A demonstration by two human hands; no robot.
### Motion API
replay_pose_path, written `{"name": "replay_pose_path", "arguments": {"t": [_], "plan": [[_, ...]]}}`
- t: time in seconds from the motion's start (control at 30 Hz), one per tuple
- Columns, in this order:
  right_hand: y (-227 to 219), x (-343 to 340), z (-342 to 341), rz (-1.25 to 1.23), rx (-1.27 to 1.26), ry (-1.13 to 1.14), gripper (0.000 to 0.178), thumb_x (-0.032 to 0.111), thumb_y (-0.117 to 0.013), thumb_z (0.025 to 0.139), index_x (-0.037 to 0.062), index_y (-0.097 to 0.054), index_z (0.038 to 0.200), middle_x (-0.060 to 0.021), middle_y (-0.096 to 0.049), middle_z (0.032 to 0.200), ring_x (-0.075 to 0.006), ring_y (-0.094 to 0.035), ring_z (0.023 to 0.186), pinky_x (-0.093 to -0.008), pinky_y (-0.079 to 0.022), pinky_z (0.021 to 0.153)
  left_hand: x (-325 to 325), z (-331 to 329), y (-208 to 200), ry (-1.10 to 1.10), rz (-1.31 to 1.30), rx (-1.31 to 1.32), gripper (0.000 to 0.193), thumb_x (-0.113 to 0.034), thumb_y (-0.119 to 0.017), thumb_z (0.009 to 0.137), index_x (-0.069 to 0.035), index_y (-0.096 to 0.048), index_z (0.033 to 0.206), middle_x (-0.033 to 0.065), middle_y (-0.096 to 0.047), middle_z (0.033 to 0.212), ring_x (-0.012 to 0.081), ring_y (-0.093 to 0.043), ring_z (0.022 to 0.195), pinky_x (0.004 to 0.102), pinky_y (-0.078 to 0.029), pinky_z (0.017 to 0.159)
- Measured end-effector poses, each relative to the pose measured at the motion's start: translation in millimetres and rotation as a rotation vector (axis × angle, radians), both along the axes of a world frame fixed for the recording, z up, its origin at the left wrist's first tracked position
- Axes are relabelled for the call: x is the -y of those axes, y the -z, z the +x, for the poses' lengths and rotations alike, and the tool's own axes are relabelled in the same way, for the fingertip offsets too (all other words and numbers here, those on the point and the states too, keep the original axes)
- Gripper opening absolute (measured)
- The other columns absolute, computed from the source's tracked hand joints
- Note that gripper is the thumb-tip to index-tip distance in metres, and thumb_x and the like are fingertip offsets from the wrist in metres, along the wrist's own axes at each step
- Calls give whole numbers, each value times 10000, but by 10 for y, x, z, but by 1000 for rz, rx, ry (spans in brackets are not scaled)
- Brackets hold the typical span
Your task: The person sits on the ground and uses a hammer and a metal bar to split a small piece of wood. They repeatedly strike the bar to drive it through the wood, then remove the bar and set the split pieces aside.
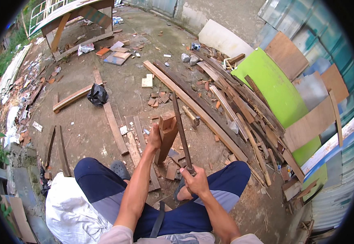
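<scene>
My left hand (pixel 155 137) is wrapped round the side of a short reddish-brown wooden beam (pixel 167 140) that stands up in front of me, its top end cut with a notch. In my right hand (pixel 196 180) is the grip of a long, dark, narrow blade-like tool (pixel 181 132). It points away from me and tapers towards its far end, passing close along the right side of the beam; whether the two touch I cannot tell. A hammer (pixel 192 118) with a pale handle lies on the ground just beyond the tool.
Long planks (pixel 197 110) and a heap of scrap wood (pixel 246 110) lie to the right, by a green panel (pixel 270 83). A black plastic bag (pixel 98 94) and jointed boards (pixel 73 99) are at the left. A wooden table (pixel 77 12) stands far left; a white sack (pixel 71 207) lies beside my left leg.
</scene>
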State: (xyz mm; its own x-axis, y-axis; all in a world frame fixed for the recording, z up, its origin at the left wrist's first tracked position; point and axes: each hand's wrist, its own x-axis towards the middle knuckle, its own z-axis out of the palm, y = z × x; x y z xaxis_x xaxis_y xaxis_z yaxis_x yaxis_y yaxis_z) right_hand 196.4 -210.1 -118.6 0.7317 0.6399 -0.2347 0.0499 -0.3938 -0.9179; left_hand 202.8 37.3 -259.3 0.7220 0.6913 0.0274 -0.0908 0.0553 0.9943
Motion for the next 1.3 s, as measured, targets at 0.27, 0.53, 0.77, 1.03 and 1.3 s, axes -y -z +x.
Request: {"name": "replay_pose_path", "arguments": {"t": [0.27, 0.53, 0.77, 1.03, 1.3], "plan": [[-129, 100, -175, 172, -403, 13, 261, 222, -693, 948, 30, -624, 784, 22, -531, 549, -71, -499, 478, -270, -376, 462, -48, 11, 207, 160, 65, 23, 1010, -806, -165, 958, 20, -529, 1412, 139, -598, 1366, 257, -549, 1252, 373, -396, 1100], [-113, 193, -97, 283, -180, 139, 276, 204, -683, 941, 18, -622, 747, 2, -569, 580, -70, -511, 495, -271, -390, 482, -14, 222, 311, 142, -168, 228, 991, -809, -218, 958, 36, -650, 1242, 134, -701, 1143, 231, -615, 1060, 365, -472, 953], [146, 11, -8, -29, -65, -24, 287, 245, -713, 920, -29, -661, 852, -65, -595, 614, -156, -539, 556, -343, -428, 552, -251, 137, 911, 83, -248, 48, 958, -769, -204, 987, 25, -566, 1382, 166, -601, 1351, 256, -523, 1255, 365, -379, 1094], [-118, 24, -60, 233, -951, -99, 293, 214, -670, 966, 34, -539, 775, -21, -476, 607, -100, -420, 432, -267, -375, 427, -119, 26, 381, 185, -261, 170, 957, -767, -196, 988, 21, -552, 1399, 149, -602, 1365, 248, -557, 1227, 365, -395, 1086], [-294, 97, -92, 232, -479, 10, 271, 211, -688, 965, 35, -587, 786, 1, -518, 584, -76, -467, 459, -264, -370, 432, -89, 59, 131, 86, -148, 163, 989, -821, -184, 947, -18, -542, 1402, 130, -633, 1308, 235, -590, 1205, 352, -438, 1064]]}}
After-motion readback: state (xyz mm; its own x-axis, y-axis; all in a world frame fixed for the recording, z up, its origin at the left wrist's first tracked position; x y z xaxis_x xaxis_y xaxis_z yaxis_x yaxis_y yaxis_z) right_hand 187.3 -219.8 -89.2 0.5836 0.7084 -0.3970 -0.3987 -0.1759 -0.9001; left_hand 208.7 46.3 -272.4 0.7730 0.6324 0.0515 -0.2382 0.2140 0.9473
